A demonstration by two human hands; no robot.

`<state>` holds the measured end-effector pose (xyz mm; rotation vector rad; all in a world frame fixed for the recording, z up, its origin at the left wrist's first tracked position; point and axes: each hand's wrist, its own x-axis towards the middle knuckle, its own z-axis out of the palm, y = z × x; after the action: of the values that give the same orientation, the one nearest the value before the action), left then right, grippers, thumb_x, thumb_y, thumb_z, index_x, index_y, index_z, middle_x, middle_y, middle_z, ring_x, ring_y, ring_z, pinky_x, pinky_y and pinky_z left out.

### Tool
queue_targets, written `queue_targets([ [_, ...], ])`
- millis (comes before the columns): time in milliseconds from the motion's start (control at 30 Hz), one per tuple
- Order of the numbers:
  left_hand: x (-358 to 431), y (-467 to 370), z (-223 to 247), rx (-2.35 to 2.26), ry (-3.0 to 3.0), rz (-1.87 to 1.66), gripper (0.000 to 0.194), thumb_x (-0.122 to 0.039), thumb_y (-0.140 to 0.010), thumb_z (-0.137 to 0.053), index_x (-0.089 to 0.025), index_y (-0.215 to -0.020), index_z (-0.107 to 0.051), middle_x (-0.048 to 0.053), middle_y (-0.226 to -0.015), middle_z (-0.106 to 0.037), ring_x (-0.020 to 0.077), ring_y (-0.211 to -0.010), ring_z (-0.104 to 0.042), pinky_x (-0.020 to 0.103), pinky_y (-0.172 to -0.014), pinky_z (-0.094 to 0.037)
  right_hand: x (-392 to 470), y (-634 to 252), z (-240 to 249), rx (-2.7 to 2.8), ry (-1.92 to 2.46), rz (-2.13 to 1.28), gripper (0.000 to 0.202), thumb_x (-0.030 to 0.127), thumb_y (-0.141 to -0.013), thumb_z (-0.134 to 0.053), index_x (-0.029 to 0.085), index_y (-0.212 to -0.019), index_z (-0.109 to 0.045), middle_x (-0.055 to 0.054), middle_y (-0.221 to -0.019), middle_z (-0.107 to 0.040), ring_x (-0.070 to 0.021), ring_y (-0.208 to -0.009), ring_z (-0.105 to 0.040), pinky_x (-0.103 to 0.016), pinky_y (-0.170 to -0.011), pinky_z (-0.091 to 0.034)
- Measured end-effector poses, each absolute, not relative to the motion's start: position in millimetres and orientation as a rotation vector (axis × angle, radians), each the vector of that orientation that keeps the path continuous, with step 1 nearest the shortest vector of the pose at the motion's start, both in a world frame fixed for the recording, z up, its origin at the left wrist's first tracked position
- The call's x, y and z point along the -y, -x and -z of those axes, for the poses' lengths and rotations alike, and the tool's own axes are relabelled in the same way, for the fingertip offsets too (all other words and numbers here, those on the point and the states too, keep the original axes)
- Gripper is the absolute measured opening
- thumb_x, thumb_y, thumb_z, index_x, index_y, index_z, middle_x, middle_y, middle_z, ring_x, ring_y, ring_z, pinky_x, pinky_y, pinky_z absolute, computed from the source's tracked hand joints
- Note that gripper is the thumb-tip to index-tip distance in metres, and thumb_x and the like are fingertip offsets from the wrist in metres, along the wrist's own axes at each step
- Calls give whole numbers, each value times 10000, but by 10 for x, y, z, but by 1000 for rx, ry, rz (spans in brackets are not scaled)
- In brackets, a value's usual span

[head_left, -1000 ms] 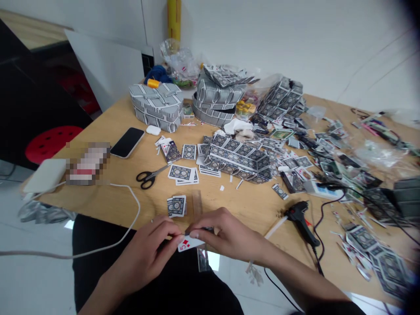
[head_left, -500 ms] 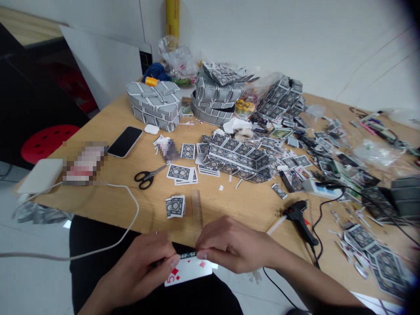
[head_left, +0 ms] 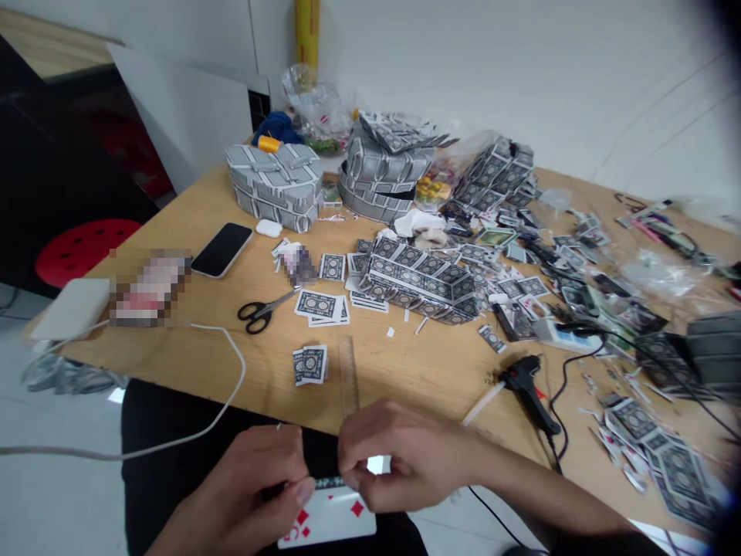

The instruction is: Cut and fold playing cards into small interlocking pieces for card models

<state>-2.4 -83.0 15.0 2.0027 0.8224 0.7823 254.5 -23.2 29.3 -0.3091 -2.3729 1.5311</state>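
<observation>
Over my lap, beyond the table's near edge, a playing card [head_left: 333,519] with red diamonds faces me. Its far edge shows a narrow strip of the dark patterned back. My left hand [head_left: 255,479] pinches the card at its left end, thumb on top. My right hand [head_left: 399,459] has its curled fingers and thumb closed at the right part of the strip. A small stack of cards [head_left: 310,364] lies on the table just past my hands, with a clear ruler [head_left: 348,374] beside it.
On the wooden table [head_left: 231,363] are scissors [head_left: 256,316], a phone [head_left: 222,249], an open card-covered box [head_left: 417,279], lidded boxes [head_left: 275,185], scattered cards and a black glue gun [head_left: 529,394]. A white cable [head_left: 235,386] loops over the left edge.
Both hands and the card have moved lower, towards me. The right hand's fingers have shifted along the strip, with a gap now showing between its thumb and forefinger.
</observation>
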Motion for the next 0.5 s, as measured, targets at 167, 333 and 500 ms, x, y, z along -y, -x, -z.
queue_targets([
  [167, 770, 299, -147, -914, -1979, -820, 274, -142, -1006, -512, -228, -746, -500, -29, -634, -559, 121, -567, -524, 272, -549, -366, 200, -2721, -325, 2297, 509, -1502, 140, 127, -930, -582, 203, -822, -628, -18, -770, -683, -125, -673, -603, -240, -633, -490],
  [333, 725, 299, -75, -926, -1987, -771, 276, -156, -1039, -510, -218, -772, -542, -32, -675, -575, 105, -593, -533, 244, -572, -378, 224, -2693, -328, 2152, 749, -1397, 107, 192, -990, -639, 173, -902, -696, -40, -817, -723, -140, -717, -661, -256, -684, -533],
  [500, 702, 102, -85, -920, -1989, -784, 221, -141, -1042, -514, -220, -856, -604, -36, -719, -618, 98, -624, -566, 221, -600, -408, 265, -2495, -256, 2265, 659, -1420, 193, 321, -1069, -637, 164, -1032, -742, -61, -877, -744, -162, -776, -676, -278, -721, -535],
])
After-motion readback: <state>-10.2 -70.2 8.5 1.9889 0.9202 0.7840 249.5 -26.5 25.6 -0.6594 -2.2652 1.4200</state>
